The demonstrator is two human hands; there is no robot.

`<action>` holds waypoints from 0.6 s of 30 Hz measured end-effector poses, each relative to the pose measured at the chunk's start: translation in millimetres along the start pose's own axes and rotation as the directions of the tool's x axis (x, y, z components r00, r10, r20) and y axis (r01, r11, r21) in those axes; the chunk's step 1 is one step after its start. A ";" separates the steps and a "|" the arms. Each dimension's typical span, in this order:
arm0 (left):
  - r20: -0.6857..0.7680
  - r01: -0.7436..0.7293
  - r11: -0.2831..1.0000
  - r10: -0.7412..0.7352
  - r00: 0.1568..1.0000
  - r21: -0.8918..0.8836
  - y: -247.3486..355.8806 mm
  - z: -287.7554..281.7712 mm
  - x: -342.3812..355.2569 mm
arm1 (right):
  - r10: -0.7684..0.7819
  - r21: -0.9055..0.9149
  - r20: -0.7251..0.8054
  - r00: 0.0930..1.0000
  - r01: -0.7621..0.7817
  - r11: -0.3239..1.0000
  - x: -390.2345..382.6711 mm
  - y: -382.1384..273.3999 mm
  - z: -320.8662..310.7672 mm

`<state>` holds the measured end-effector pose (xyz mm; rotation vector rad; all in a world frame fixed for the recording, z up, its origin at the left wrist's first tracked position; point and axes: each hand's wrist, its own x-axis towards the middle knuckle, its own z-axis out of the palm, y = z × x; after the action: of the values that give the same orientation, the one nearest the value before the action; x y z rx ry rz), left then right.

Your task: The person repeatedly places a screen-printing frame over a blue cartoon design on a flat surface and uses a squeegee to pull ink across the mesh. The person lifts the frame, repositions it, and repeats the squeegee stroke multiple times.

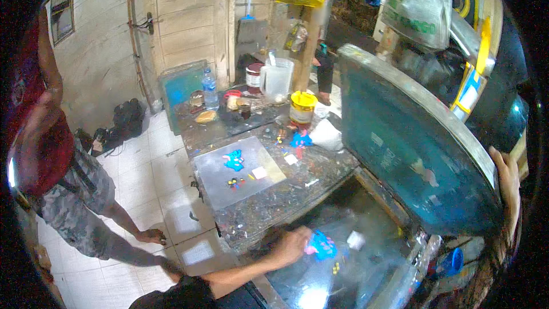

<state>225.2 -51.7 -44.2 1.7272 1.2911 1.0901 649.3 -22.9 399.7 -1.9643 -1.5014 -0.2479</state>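
Observation:
My right hand (506, 178) grips the edge of a raised screen printing frame (423, 154), which stands tilted up on the right with its dark green mesh showing. Over the glossy printing bed (366, 269), my left hand (293, 246) has its fingers bent together beside a blue and pink printed figure (323, 245). Whatever lies between those fingertips is too small to make out. Close to the figure are a white patch (355, 240) and small yellow marks (335, 267).
Left of the bed, a stained table carries a translucent sheet (229, 189) with a similar blue print. Behind it are a yellow-lidded tub (302, 106), a plastic jug (278, 79) and a water bottle (210, 88). Another person (74, 177) stands at left. A blue cup (452, 261) sits at lower right.

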 end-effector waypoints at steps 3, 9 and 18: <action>-0.501 0.166 0.981 -0.196 0.843 -0.104 -40.4 -113.7 14.7 | 0.049 -0.052 0.009 0.999 -0.048 0.997 21.2 33.8 6.8; -0.536 0.124 0.968 -0.225 0.814 -0.218 -94.8 -234.0 45.2 | -0.025 0.081 -0.016 1.000 0.026 0.996 37.3 63.2 12.2; 0.134 -0.145 0.555 0.061 0.989 0.819 -85.5 -236.1 47.0 | -0.093 -0.052 0.137 0.986 0.101 0.994 17.1 4.2 -0.3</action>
<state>-16.2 27.5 -18.2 2.5262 1.8331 0.4031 658.8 -10.1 407.1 -1.9899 -1.6968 -0.2064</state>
